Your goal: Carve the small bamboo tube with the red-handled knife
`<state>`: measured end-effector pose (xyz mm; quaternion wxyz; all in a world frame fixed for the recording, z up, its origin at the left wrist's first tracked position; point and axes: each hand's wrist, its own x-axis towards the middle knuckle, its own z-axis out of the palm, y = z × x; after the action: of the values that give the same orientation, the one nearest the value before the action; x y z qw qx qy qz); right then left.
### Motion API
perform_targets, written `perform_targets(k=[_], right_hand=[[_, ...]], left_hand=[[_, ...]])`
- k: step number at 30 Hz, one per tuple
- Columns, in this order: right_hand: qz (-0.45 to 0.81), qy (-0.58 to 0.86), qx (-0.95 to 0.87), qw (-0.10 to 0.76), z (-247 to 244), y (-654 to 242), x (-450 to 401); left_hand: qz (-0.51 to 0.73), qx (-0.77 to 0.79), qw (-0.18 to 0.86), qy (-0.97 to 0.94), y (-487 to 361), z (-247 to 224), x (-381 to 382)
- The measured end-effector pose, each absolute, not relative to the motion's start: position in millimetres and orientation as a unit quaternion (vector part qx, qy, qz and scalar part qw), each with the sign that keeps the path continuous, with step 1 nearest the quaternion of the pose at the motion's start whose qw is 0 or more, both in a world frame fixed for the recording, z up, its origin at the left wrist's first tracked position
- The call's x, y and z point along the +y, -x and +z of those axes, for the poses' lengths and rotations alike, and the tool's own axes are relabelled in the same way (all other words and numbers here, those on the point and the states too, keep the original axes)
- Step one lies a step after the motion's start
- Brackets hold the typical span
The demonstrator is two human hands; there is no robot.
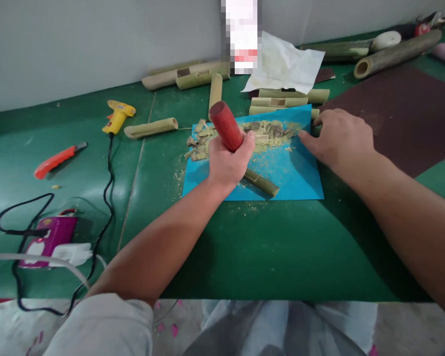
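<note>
My left hand (228,165) is closed around a thick red cylinder (226,124), whose flat end points up and away to the left. Below that hand a dark green bamboo piece (262,183) slants over a blue sheet (296,178); whether it joins the cylinder is hidden. Pale shavings (270,132) and bamboo scraps (199,143) are heaped along the sheet's far side. At the sheet's right edge, my right hand (343,136) pinches the border between thumb and fingers, and the far right corner stands slightly raised.
On the green table's left are a yellow glue gun (119,116), an orange utility knife (60,159) and a purple power box (54,237) with cords. Cut bamboo pieces (203,79) and white paper (284,64) lie behind. Dark sandpaper-like sheet (404,118) and bamboo tube (396,54) sit right.
</note>
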<state>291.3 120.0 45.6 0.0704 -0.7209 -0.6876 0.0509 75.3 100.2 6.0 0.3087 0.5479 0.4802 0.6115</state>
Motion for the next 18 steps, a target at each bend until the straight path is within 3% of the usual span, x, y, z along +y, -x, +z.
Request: perform_targets(k=[9, 18], right_hand=[[0.112, 0.743, -0.652, 0.106, 38, -303, 138], [0.059, 0.773, -0.631, -0.032, 57, -302, 135]], left_hand=[[0.604, 0.476, 0.323, -0.552, -75, 7, 101], [0.564, 0.474, 0.373, -0.564, -86, 17, 85]])
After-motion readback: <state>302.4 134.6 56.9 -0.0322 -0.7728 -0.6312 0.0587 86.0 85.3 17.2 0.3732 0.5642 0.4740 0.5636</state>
